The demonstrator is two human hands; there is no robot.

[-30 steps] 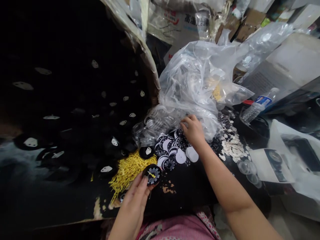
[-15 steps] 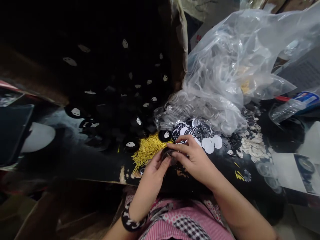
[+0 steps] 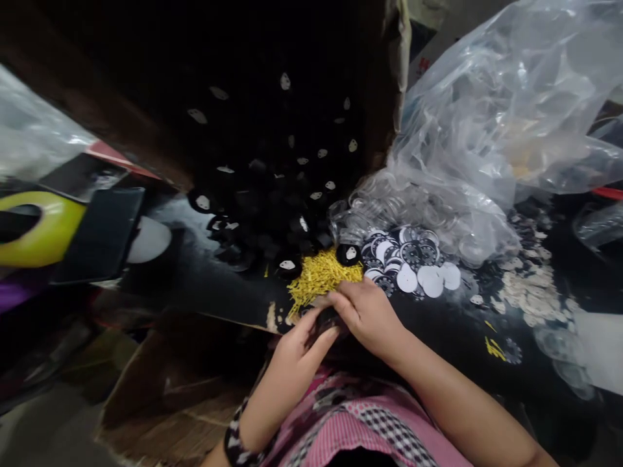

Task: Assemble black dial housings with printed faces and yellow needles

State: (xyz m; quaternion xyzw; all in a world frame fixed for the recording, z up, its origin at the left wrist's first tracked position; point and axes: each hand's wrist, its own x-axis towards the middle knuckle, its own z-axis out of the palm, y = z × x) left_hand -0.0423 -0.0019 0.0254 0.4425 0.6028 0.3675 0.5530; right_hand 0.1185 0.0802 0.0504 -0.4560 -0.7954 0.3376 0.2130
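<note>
In front of my body, my left hand (image 3: 298,353) is closed with thumb and fingers around a small black round piece (image 3: 329,317). My right hand (image 3: 372,318) closes over the same piece from the other side, and its fingers hide most of it. Just beyond the fingertips lies a heap of thin yellow pointers (image 3: 318,279). A black round case (image 3: 348,254) with a white plate on it rests against that heap. Printed black dials (image 3: 411,251) and plain white discs (image 3: 430,281) spread out to the right of it.
Clear plastic rings (image 3: 384,202) spill from a large clear bag (image 3: 467,123). Small off-white plates (image 3: 533,292) are piled at the right. A big dark carton (image 3: 396,71) lies open at the back, with black cases inside. A phone-like slab (image 3: 100,233) and yellow tape roll (image 3: 46,233) are left.
My view has turned left, so the table's contents appear farther right. Both hands have come closer to my body, with the black piece still between them.
</note>
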